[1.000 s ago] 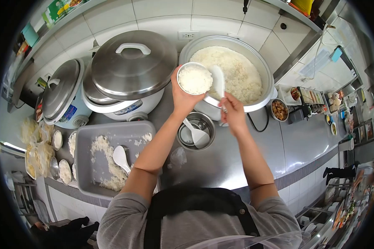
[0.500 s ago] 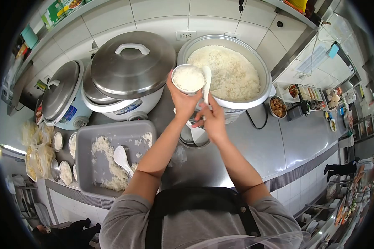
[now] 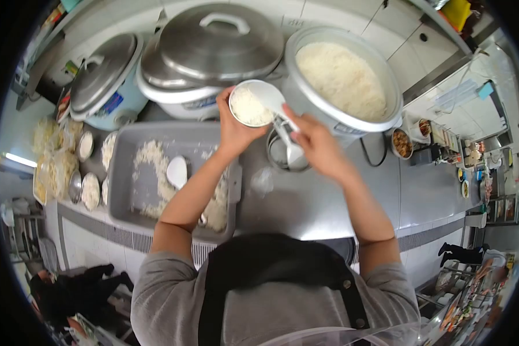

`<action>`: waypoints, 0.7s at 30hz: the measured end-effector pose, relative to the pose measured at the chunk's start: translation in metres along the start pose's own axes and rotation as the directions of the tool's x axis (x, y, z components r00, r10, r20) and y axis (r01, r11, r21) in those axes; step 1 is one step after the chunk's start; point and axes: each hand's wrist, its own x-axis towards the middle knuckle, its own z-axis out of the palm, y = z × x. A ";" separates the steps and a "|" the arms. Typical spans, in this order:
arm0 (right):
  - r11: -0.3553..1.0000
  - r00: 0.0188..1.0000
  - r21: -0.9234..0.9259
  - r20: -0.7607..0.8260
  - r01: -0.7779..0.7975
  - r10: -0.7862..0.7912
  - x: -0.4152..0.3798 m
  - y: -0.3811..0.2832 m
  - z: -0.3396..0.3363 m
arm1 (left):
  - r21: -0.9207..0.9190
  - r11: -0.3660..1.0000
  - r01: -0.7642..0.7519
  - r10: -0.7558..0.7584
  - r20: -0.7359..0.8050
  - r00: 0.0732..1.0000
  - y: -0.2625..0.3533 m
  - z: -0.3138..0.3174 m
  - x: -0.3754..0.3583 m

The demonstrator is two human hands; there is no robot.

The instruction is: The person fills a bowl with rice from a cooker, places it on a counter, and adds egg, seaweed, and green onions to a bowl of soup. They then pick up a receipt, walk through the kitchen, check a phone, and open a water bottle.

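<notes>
My left hand [image 3: 236, 131] is wrapped round a small bowl [image 3: 234, 116] filled with white rice [image 3: 248, 106]. In my right hand [image 3: 320, 143] is a white rice paddle [image 3: 269, 96]; its blade lies over the right side of the bowl, at the rice. Below the bowl, a round metal container [image 3: 271, 154] with a white utensil in it stands on the counter. To the right of the bowl is the uncovered rice cooker [image 3: 397, 109], full of cooked rice. A grey tub [image 3: 121, 222] on the left holds loose rice and another white paddle [image 3: 177, 172].
Two cookers with steel lids [image 3: 222, 43] [image 3: 104, 75] stand along the wall. Filled bowls [image 3: 90, 191] and bagged food [image 3: 55, 173] are left of the tub. A bowl of brown chunks [image 3: 402, 142] sits at right. Another person [image 3: 78, 294] is at lower left.
The paddle's blade has moved from beside the bowl onto its rice. My right hand has shifted right, and the view has tilted so the counter things sit differently in frame.
</notes>
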 end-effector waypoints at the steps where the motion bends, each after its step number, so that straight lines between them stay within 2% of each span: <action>1: 0.998 0.998 0.051 0.043 -0.048 0.046 0.003 -0.012 -0.009 | 0.020 1.000 0.014 -0.014 0.021 1.000 0.000 -0.014 -0.012; 3: 0.998 0.994 -0.032 0.096 -0.053 0.056 0.004 -0.030 -0.033 | 0.054 0.995 0.088 -0.090 0.037 0.995 0.003 -0.044 -0.041; 4: 0.989 0.983 -0.084 0.123 -0.125 0.135 0.004 -0.048 -0.043 | 0.096 0.989 0.112 -0.116 0.037 0.993 0.008 -0.056 -0.053; 5: 0.988 0.981 -0.091 0.136 -0.125 0.136 0.004 -0.047 -0.036 | 0.137 0.982 0.131 -0.136 0.034 0.990 0.009 -0.066 -0.062; 7: 0.994 0.943 -0.042 0.320 0.105 -0.086 0.003 -0.038 -0.004 | 0.072 0.986 0.150 -0.154 0.051 0.987 0.006 -0.076 -0.081; 8: 0.995 0.936 -0.036 0.343 0.094 -0.076 0.002 -0.038 0.019 | 0.097 0.977 0.192 -0.197 0.037 0.980 0.005 -0.079 -0.091; 11: 0.997 0.909 -0.071 0.416 0.043 -0.010 0.005 -0.050 0.015 | 0.123 0.949 0.291 -0.290 -0.032 0.957 0.006 -0.091 -0.122; 12: 0.997 0.921 -0.063 0.388 0.054 -0.026 0.006 -0.053 0.000 | 0.139 0.943 0.302 -0.298 -0.048 0.953 0.010 -0.096 -0.130; 14: 0.981 0.920 -0.156 0.355 -0.116 0.165 -0.002 -0.040 -0.027 | 0.110 0.936 0.334 -0.325 -0.089 0.942 0.018 -0.103 -0.143; 15: 0.914 0.880 -0.246 0.277 -0.323 0.385 -0.002 -0.036 -0.031 | 0.117 0.934 0.339 -0.328 -0.103 0.939 0.020 -0.110 -0.149; 16: 0.797 0.794 -0.317 0.174 -0.515 0.582 -0.002 -0.030 -0.033 | 0.115 0.932 0.344 -0.332 -0.112 0.937 0.021 -0.116 -0.156; 18: 0.701 0.782 -0.503 0.076 -0.506 0.619 -0.006 0.043 -0.011 | 0.087 0.928 0.362 -0.349 -0.134 0.927 0.023 -0.126 -0.167; 20: 0.660 0.833 -0.635 0.045 -0.402 0.551 -0.014 0.112 0.025 | 0.105 0.917 0.385 -0.367 -0.158 0.917 0.027 -0.136 -0.175; 21: 0.670 0.841 -0.632 0.054 -0.389 0.539 -0.012 0.125 0.038 | 0.121 0.905 0.407 -0.384 -0.173 0.907 0.030 -0.144 -0.177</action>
